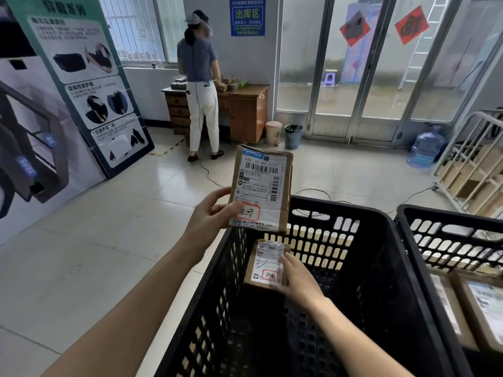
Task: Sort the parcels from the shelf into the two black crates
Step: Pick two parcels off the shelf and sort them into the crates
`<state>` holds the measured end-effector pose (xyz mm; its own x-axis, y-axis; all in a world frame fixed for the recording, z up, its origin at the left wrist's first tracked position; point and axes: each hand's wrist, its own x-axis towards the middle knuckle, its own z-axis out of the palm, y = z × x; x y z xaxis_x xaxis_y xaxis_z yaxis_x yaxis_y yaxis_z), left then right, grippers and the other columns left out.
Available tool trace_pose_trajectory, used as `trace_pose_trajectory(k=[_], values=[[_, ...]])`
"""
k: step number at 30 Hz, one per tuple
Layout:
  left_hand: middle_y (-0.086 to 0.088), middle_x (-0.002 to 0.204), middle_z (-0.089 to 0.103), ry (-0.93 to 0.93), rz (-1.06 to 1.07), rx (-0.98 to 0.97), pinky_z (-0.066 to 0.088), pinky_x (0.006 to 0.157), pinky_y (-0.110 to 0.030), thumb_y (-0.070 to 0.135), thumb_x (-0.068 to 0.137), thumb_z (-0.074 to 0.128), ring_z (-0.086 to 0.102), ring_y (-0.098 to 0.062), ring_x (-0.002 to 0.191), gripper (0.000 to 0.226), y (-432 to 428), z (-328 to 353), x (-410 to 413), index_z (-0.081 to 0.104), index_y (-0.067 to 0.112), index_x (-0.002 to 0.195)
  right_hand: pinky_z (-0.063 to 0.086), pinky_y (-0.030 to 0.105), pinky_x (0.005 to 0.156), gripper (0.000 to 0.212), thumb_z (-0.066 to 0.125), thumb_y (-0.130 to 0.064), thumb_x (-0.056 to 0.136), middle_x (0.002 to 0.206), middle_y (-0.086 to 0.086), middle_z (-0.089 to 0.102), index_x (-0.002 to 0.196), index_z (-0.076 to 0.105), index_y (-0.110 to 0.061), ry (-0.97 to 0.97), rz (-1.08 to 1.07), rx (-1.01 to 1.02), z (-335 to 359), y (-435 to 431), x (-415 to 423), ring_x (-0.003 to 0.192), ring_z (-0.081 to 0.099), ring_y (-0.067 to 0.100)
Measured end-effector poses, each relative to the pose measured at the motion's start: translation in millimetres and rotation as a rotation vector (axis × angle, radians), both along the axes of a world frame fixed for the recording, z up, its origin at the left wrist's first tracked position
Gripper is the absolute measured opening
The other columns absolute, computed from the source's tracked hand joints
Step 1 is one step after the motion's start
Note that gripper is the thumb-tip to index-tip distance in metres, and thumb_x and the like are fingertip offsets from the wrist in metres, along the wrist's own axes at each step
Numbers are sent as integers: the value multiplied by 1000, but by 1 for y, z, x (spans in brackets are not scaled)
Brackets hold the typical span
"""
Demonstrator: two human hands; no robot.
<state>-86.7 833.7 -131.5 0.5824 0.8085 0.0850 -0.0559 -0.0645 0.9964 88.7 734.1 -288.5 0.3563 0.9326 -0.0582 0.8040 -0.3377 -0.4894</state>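
The left hand (211, 213) pinched the lower left corner of a flat brown cardboard parcel with a white shipping label (261, 186), thumb on the face and fingers behind. It was held upright, label toward the eyes, likely so the destination could be read. At its six o'clock, the right hand (299, 281) gripped a smaller brown cardboard parcel (261, 268) by its right edge, low inside the black slotted plastic crate (367, 268), seemingly to set it down there. A second black slotted crate (449, 240) at three o'clock held more brown labelled parcels (479, 303).

The raised label read roughly "530 G3 88% (X50)" over barcodes. Each parcel bore a red-bordered sticker with handwritten characters, perhaps 泰安 and 济南.
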Motion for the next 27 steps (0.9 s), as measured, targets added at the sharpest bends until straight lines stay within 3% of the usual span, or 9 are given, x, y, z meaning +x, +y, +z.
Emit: trace_pose_trajectory(k=[2, 5, 9, 12, 16, 19, 22, 25, 27], values=[[-8, 96, 70, 1, -6, -8, 57, 70, -21, 18, 86, 60, 71, -13, 79, 35, -8, 5, 1, 52, 22, 120, 30, 27, 109, 65, 64, -31, 85, 148, 0, 36, 141, 35, -15, 83, -33, 76, 24, -3, 0, 135, 34, 15], [-10, 96, 70, -11, -23, -29, 56, 65, -20, 18, 85, 61, 71, -13, 76, 37, -23, 11, 4, 52, 21, 120, 41, 10, 80, 41, 60, -24, 89, 127, 3, 58, 127, 52, -9, 189, -129, 229, 66, -15, 5, 117, 52, 15], [-10, 96, 70, -19, -39, -29, 58, 70, -26, 17, 85, 62, 71, -20, 82, 35, -47, 17, 13, 54, 21, 119, 45, 16, 82, 30, 55, -21, 93, 109, 1, 65, 118, 61, -6, 309, -248, 529, 125, -54, 16, 101, 59, 12], [-9, 99, 70, -17, -93, -23, 58, 66, -25, 18, 84, 62, 72, -20, 82, 34, -69, 21, 27, 55, 20, 118, 45, 20, 86, 28, 52, -22, 94, 102, -8, 65, 117, 61, -11, 477, -216, 664, 161, -93, 19, 100, 60, 9], [-10, 97, 71, -16, -157, -50, 58, 71, -30, 19, 85, 63, 72, -21, 81, 32, -103, 22, 54, 55, 20, 116, 48, 25, 90, 28, 51, -30, 93, 107, -13, 64, 121, 53, -26, 628, -145, 592, 179, -142, 25, 102, 60, 3], [-11, 99, 71, -12, -214, -60, 57, 79, -37, 23, 84, 65, 71, -24, 87, 32, -131, 21, 78, 56, 22, 114, 49, 27, 90, 34, 55, -32, 91, 114, -4, 64, 123, 46, -33, 636, -191, 572, 183, -179, 35, 106, 61, 9], [-8, 98, 71, 1, -263, -49, 55, 85, -38, 27, 83, 65, 70, -23, 90, 30, -161, 20, 102, 55, 27, 112, 46, 31, 95, 46, 60, -32, 88, 115, -8, 62, 129, 40, -39, 615, -259, 564, 182, -216, 49, 112, 57, 9], [-4, 94, 72, 14, -332, -49, 55, 74, -27, 27, 85, 63, 71, -14, 82, 29, -192, 19, 124, 52, 27, 112, 46, 23, 85, 44, 61, -27, 88, 114, -8, 63, 121, 39, -48, 622, -300, 579, 181, -249, 61, 109, 58, 9], [-4, 95, 72, 19, -372, -67, 55, 70, -24, 26, 86, 63, 71, -12, 80, 31, -209, 19, 137, 51, 26, 114, 47, 21, 81, 47, 60, -25, 89, 115, -5, 62, 126, 39, -43, 634, -330, 585, 180, -269, 69, 108, 58, 11]])
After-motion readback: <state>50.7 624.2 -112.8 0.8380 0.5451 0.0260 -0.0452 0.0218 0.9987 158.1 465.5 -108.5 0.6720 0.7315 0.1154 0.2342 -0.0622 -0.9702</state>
